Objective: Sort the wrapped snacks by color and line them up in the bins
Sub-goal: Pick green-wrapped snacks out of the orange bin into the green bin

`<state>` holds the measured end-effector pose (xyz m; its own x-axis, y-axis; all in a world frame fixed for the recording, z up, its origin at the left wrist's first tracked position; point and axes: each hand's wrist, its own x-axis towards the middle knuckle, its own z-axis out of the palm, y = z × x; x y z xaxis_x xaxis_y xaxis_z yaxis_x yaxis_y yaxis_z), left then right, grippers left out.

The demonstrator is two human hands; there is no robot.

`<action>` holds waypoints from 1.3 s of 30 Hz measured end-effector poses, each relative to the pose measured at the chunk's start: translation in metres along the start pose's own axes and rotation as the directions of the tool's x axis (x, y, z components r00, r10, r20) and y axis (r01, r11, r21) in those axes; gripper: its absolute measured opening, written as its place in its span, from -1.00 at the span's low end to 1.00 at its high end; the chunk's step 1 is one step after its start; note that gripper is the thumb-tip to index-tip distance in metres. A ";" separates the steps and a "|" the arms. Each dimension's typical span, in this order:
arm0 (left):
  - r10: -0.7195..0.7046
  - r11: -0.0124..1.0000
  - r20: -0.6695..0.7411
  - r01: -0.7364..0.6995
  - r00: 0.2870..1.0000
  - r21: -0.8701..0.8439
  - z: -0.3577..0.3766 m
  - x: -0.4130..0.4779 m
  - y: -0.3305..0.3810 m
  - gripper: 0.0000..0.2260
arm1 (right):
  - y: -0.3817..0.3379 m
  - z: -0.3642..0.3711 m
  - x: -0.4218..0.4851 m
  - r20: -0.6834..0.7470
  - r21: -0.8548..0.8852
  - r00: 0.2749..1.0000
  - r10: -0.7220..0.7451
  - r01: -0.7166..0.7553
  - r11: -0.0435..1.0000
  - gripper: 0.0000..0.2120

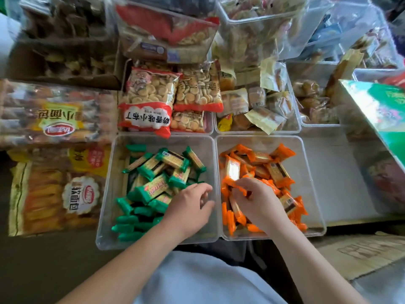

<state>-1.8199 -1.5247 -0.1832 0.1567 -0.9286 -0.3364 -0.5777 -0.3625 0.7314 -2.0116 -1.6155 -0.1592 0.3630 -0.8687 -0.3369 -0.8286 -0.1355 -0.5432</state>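
Note:
Two clear plastic bins stand side by side in front of me. The left bin [105, 216] holds green-wrapped snacks [153, 189], some stood in a row along its near left side, the others loose. The right bin [315, 207] holds orange-wrapped snacks [278, 172], a few lined up at its near left. My left hand [190, 207] reaches into the right part of the green bin, fingers loosely curled by the green wrappers, holding nothing I can see. My right hand [258, 200] is in the orange bin and pinches an orange wrapper [237, 189] with its fingertips.
Behind the two bins stand a bin of red biscuit bags [149, 102] and a bin of pale wrapped cakes [258, 106]. Large bread bags [54, 115] lie to the left. More clear bins are stacked at the back and right, and a green box [381, 110] leans at far right.

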 end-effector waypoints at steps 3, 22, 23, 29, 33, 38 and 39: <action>0.044 0.999 0.021 -0.044 0.999 0.001 0.002 0.006 0.010 -0.67 | 0.018 -0.012 0.006 -0.058 -0.089 0.998 0.026 -0.031 0.996 -0.67; 0.163 0.683 0.417 -0.408 0.894 0.606 0.083 0.183 0.122 -0.58 | 0.127 -0.063 0.007 -0.087 0.277 0.948 0.306 -0.272 0.922 -0.77; 0.106 0.626 0.430 -0.396 0.897 0.672 0.081 0.185 0.121 -0.52 | 0.132 -0.067 0.006 -0.062 0.274 0.953 0.295 -0.268 0.924 -0.77; 0.219 0.662 0.392 -0.431 0.893 0.612 0.103 0.169 0.115 -0.73 | 0.148 -0.067 0.020 -0.030 0.281 0.973 0.228 -0.211 0.936 -0.75; 0.018 0.940 0.392 -0.149 0.920 0.307 0.133 0.168 0.104 -0.72 | 0.151 -0.060 0.028 -0.062 0.333 0.975 0.213 -0.181 0.926 -0.80; -0.124 0.904 0.400 -0.063 0.908 0.422 0.140 0.174 0.102 -0.44 | 0.156 -0.062 0.029 -0.064 0.395 0.973 0.220 -0.178 0.901 -0.85; -0.153 0.893 0.427 -0.060 0.891 0.446 0.138 0.172 0.104 -0.38 | 0.156 -0.061 0.027 -0.058 0.400 0.973 0.221 -0.180 0.898 -0.84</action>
<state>-1.9639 -1.7110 -0.2467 -0.1141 -0.7377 -0.6655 -0.8824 -0.2325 0.4091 -2.1569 -1.6896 -0.2062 0.1451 -0.9035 -0.4032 -0.6392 0.2255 -0.7353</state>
